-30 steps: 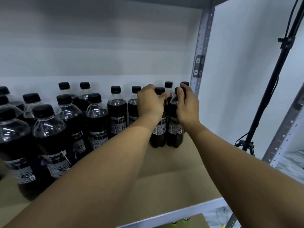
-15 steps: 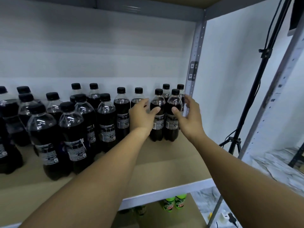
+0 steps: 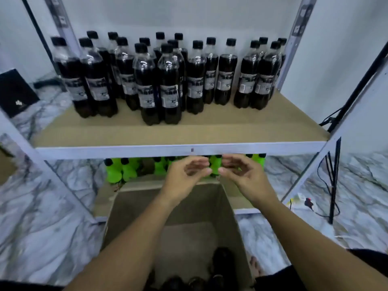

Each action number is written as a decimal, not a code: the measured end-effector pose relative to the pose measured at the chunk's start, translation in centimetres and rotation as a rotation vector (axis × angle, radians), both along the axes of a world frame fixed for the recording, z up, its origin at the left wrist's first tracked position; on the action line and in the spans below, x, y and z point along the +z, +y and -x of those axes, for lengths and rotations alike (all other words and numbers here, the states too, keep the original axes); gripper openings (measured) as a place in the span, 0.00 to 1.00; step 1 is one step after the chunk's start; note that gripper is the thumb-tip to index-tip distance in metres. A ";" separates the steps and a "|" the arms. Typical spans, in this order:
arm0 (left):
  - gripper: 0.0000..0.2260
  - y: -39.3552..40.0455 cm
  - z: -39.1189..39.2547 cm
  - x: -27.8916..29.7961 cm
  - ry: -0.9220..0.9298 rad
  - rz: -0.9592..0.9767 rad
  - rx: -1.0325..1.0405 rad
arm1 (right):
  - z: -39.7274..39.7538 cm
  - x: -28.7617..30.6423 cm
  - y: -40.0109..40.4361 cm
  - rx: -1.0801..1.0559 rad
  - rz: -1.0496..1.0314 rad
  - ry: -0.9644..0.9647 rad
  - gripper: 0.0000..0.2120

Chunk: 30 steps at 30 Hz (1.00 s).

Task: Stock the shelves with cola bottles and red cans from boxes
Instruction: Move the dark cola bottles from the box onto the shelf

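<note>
Marble-patterned floor [image 3: 42, 217] spreads round a metal shelf [image 3: 180, 148] whose brown board carries upright cola bottles [image 3: 168, 80] in loose rows. Below its front edge, over an open cardboard box [image 3: 227, 208], the left hand [image 3: 186, 175] and right hand [image 3: 243, 175] hover loosely curled, holding nothing (fingertips nearly meeting). Green bottles [image 3: 126, 171] stand on the lower shelf; dark bottle caps show in the box.
</note>
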<state>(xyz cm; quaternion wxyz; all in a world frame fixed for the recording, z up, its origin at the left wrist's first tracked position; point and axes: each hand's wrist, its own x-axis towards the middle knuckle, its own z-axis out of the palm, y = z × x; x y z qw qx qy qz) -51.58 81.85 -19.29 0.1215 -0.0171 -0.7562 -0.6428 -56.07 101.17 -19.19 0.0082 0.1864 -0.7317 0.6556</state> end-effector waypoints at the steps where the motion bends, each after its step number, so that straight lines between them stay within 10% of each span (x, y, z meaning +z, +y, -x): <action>1: 0.13 -1.1 -1.7 -1.4 -0.052 0.040 -0.043 | -1.4 -1.3 -0.2 0.046 -0.028 -0.046 0.17; 13: 0.30 -7.4 -12.1 -14.0 -0.589 0.737 -0.662 | -9.4 -14.4 -1.8 0.708 -0.792 -0.335 0.25; 30: 0.25 -6.6 -11.1 -18.3 -0.722 0.635 -0.812 | -9.2 -18.2 -4.1 1.147 -1.024 -0.203 0.26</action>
